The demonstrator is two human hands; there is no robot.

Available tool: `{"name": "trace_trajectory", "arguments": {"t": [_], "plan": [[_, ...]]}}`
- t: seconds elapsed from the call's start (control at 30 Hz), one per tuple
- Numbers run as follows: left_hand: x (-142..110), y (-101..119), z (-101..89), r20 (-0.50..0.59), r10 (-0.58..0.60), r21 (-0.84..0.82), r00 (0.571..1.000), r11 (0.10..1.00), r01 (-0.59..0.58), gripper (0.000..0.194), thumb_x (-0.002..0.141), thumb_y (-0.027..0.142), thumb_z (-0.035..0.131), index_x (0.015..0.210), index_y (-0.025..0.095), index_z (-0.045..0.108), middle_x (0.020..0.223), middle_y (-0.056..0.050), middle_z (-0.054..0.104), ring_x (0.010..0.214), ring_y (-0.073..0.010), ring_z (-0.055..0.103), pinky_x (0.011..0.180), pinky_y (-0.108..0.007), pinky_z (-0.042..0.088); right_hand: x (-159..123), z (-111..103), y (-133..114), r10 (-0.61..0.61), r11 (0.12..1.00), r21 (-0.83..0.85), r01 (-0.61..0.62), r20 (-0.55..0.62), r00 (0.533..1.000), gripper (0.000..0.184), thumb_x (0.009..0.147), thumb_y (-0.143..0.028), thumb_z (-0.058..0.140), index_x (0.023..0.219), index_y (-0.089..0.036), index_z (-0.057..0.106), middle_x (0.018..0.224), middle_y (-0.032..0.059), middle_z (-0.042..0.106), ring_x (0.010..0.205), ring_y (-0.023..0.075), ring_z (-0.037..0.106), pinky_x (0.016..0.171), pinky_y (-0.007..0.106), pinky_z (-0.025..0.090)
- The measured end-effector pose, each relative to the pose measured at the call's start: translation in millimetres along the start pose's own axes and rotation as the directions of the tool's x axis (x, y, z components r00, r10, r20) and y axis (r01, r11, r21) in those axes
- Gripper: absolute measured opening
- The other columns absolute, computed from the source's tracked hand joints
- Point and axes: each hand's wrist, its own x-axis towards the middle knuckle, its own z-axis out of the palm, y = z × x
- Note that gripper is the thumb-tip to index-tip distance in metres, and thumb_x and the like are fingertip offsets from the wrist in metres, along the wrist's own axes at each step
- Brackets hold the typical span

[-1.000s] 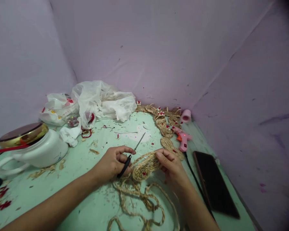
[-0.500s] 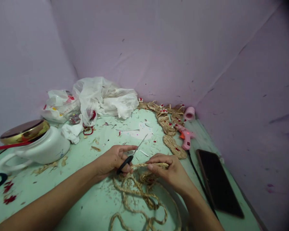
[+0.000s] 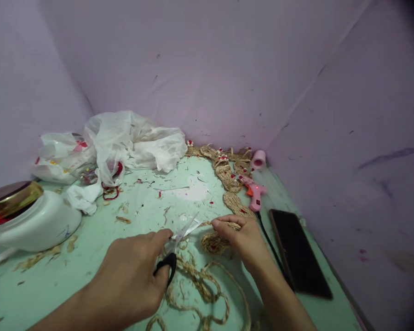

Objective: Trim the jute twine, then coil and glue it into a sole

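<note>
My left hand [image 3: 134, 271] is closed around the black-handled scissors [image 3: 170, 264], a finger and thumb in the loops. Their blades stand apart and point up and right, close to the braid end by my other hand. My right hand [image 3: 239, 236] pinches the coiled braid piece [image 3: 214, 242], a flat tan oval with a small red mark at its centre. A short end of braid sticks out left from its fingertips. Below both hands a loose length of braided cord [image 3: 207, 289] lies in loops on the table [image 3: 100, 257].
Several finished braid ovals [image 3: 232, 202], some with red and white beads, line the back right. A pink glue gun [image 3: 255, 193] with its lit light, a pink roll [image 3: 258, 159] and a dark phone [image 3: 298, 253] lie right. White plastic bags [image 3: 131, 142] and a white pot [image 3: 51, 220] stand left.
My left hand has shifted its hold on the scissors, and the blades have parted beside the braid. The coil in my right hand has tilted flatter. The view has swung slightly right.
</note>
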Motion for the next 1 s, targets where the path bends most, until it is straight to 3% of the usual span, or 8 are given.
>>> {"name": "trace_trajectory", "arguments": {"t": [0.13,0.23,0.43,0.77,1.0], "plan": [[-6.4,-8.3,42.9,-0.153,0.037,-0.038,0.988,0.998,-0.043,0.044,0.07,0.026,0.046,0.114,0.028,0.049,0.098,-0.006,0.066,0.082,-0.0251,0.062,0.067,-0.034,0.044,0.7,3.4,2.9,0.043,0.998,0.043,-0.043,-0.008,0.999,0.023,0.053,-0.033,0.073,0.063,-0.013,0.072,0.06,0.0067,0.068,0.058,0.0199,0.058,0.06,0.031,0.043],[-10.0,-10.1,56.9,-0.216,0.042,-0.012,0.976,0.999,-0.046,0.047,0.071,0.03,0.046,0.119,0.028,0.045,0.106,-0.008,0.064,0.087,-0.0258,0.062,0.071,-0.036,0.046,-1.7,7.0,2.3,0.065,0.993,0.096,-0.065,-0.002,0.998,0.025,0.052,-0.035,0.073,0.065,-0.013,0.072,0.06,0.0065,0.068,0.058,0.0199,0.059,0.059,0.031,0.044],[-9.8,-5.0,53.2,-0.151,0.003,0.036,0.989,0.999,0.003,0.046,0.073,0.03,0.043,0.119,0.026,0.045,0.106,-0.009,0.064,0.089,-0.0285,0.062,0.07,-0.04,0.048,-8.5,10.7,0.7,0.076,0.976,0.201,-0.083,0.042,0.996,0.025,0.054,-0.035,0.074,0.067,-0.014,0.072,0.06,0.0042,0.067,0.055,0.0164,0.058,0.055,0.027,0.044],[-9.5,-10.5,58.7,-0.188,0.039,0.064,0.981,0.998,-0.027,0.047,0.076,0.028,0.04,0.123,0.024,0.045,0.104,-0.01,0.065,0.086,-0.027,0.063,0.071,-0.039,0.048,-11.4,18.9,1.6,0.162,0.917,0.352,-0.189,0.106,0.981,0.03,0.051,-0.037,0.077,0.067,-0.013,0.071,0.056,0.0056,0.067,0.05,0.0181,0.06,0.05,0.028,0.046],[-5.3,-5.7,43.6,-0.072,0.032,-0.111,0.997,0.993,-0.04,0.04,0.074,0.022,0.039,0.112,0.029,0.049,0.097,-0.002,0.068,0.084,-0.022,0.064,0.068,-0.03,0.046,-12.4,17.8,0.6,0.127,0.937,0.315,-0.15,0.093,0.988,0.031,0.053,-0.038,0.076,0.07,-0.013,0.071,0.058,0.0057,0.068,0.052,0.0182,0.06,0.051,0.029,0.047]]}}
